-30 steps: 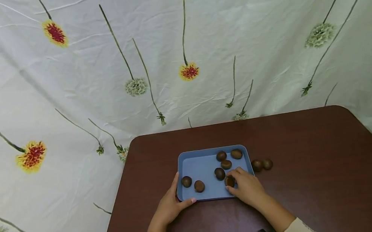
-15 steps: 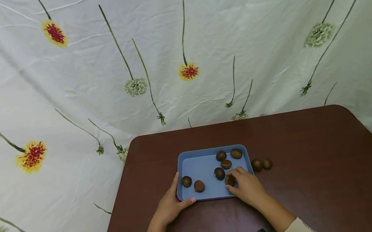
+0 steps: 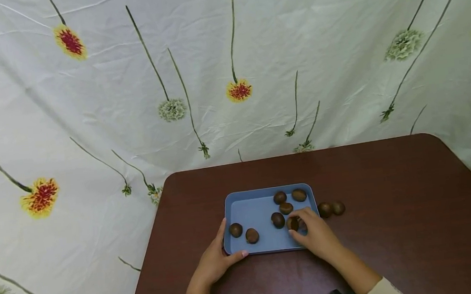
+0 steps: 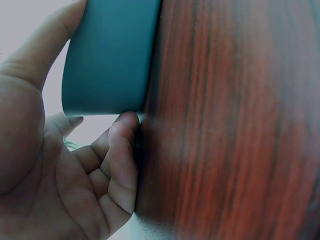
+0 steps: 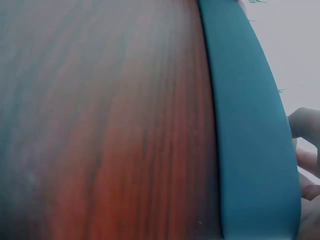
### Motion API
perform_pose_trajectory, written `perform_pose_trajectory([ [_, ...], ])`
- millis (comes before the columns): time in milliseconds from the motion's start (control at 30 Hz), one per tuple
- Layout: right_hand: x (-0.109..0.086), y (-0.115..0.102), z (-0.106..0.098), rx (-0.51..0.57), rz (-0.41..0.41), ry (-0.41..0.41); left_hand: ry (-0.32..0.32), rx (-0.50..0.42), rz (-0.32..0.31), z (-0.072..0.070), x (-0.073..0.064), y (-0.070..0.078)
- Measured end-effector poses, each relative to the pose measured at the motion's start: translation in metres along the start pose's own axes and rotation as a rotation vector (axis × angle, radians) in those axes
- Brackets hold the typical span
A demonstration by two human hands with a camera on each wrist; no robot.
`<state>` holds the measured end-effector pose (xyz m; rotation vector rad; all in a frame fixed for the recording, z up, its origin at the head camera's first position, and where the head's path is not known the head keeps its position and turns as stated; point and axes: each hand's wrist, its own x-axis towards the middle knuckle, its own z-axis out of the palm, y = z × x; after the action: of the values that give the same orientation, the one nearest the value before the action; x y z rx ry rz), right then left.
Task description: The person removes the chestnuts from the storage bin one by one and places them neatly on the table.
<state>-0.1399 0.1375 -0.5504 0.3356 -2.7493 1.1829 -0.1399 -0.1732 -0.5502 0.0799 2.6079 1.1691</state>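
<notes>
A shallow blue tray (image 3: 246,208) lies on the table with several brown chestnuts in it. At its near left corner my left hand (image 3: 216,260) grips the tray, thumb over the front rim and fingers along the left side. In the left wrist view, the other fingers (image 4: 120,165) curl in against the tray's wall (image 4: 112,60). Near the tray's right side, my right hand (image 3: 317,233) pinches a chestnut (image 3: 293,223) between thumb and fingertips. Another chestnut (image 3: 277,219) sits just left of it. The right wrist view shows mostly the tray's outer wall (image 5: 255,125), which hides the held chestnut.
Two chestnuts (image 3: 325,210) lie on the dark wooden table (image 3: 397,211), just outside the tray's right edge. Two more chestnuts (image 3: 252,236) rest at the tray's near left, and others (image 3: 286,208) at its far right. A flowered cloth (image 3: 125,82) hangs behind the table.
My right hand has shifted slightly to the right, and the chestnut between its fingertips has moved a little right and up in the view. The left hand and tray stay put.
</notes>
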Motion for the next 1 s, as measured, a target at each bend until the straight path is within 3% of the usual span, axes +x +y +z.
perform_pose_trajectory([
  [133,-0.001,0.001,-0.006,0.095,-0.001,0.033,0.001,-0.002,0.008,-0.002,0.000,0.000],
  [467,-0.011,0.008,-0.025,0.161,0.005,0.141,0.000,0.006,0.001,0.000,0.000,-0.004],
  [1000,-0.020,0.045,-0.069,0.064,0.117,0.280,0.000,-0.002,-0.011,0.000,0.000,-0.001],
])
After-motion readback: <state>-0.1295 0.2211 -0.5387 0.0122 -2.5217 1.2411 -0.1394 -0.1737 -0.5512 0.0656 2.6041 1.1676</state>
